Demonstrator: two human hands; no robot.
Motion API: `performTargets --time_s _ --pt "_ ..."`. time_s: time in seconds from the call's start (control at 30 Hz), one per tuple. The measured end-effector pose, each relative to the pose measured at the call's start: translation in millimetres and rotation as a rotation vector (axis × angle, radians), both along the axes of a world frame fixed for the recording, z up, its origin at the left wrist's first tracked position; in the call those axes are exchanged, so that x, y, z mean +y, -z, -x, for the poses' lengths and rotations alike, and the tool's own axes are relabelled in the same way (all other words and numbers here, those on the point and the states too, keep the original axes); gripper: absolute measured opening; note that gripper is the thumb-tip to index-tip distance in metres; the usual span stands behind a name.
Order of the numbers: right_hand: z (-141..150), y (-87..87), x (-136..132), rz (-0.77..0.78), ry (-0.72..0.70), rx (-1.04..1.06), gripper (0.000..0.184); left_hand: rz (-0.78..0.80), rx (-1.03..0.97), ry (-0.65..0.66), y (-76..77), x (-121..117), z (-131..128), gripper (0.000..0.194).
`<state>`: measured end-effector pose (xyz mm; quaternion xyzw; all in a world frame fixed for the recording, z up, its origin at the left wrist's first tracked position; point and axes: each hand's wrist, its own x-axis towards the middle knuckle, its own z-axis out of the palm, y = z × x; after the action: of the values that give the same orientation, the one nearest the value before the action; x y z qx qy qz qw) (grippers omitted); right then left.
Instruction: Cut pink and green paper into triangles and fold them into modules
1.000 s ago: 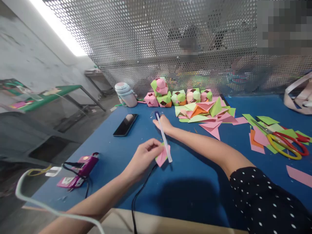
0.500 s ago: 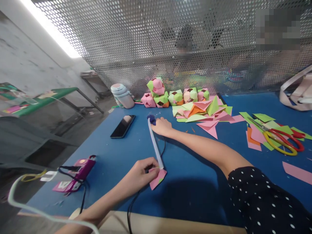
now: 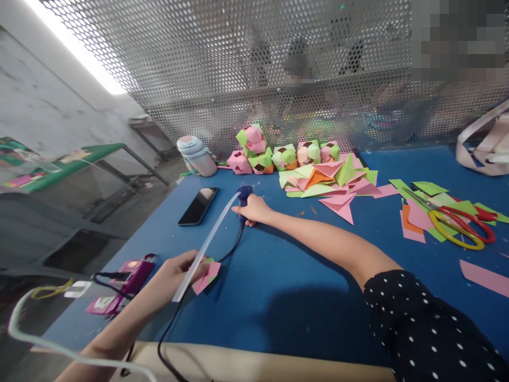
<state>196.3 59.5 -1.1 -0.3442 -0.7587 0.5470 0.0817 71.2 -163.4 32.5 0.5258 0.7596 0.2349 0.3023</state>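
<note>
My right hand [image 3: 257, 208] is closed round a small dark blue glue gun [image 3: 244, 195] over the middle of the table. From its back a long clear glue stick [image 3: 212, 236] slants down towards me, passing over my left hand, and a black cable trails from the handle. My left hand [image 3: 178, 270] pinches a folded pink and green paper piece [image 3: 207, 277] just above the table. The stick crosses in front of those fingers, so whether they touch it is unclear.
Behind stand folded paper balls [image 3: 284, 158], a pile of folded papers [image 3: 330, 178] and a bottle [image 3: 198, 155]. A phone [image 3: 199, 206] and a purple power strip [image 3: 121, 286] lie left. Scissors [image 3: 457, 225] rest on paper scraps at right. A perforated metal screen [image 3: 222, 63] rises behind.
My left hand has moved left with the paper piece. The glue gun has turned in my right hand, so the glue stick's near end has swung left.
</note>
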Motion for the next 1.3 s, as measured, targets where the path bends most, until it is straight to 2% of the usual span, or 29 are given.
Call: performTargets --time_s 0.1,0.37,0.53,0.67,0.8,1.0,1.3 --pt "0 -0.5 0 0.033 0.011 0.007 0.031 0.024 -0.054 0.031 -1.2 0 -14 0.023" --pt "-2 -5.0 1 0.06 -0.008 -0.034 0.032 0.126 -0.254 0.247 -10.8 17 -85 0.017" --pt "-4 -6.5 -1 0.045 -0.024 -0.049 0.031 0.111 -0.245 0.421 -13.2 34 -122 0.008" --pt "-8 -7.3 -3 0.038 -0.033 -0.035 0.031 0.143 -0.239 0.534 -11.9 45 -143 0.009" --pt "-8 -7.0 -3 0.047 -0.03 -0.023 0.031 0.171 -0.308 0.618 -7.6 52 -155 0.01" --pt "3 -2.9 1 0.055 -0.013 -0.029 0.033 0.059 -0.308 0.729 -3.7 55 -161 0.012" --pt "4 -1.2 5 0.037 -0.008 -0.044 0.034 -0.017 -0.261 0.803 -4.1 54 -160 0.01"
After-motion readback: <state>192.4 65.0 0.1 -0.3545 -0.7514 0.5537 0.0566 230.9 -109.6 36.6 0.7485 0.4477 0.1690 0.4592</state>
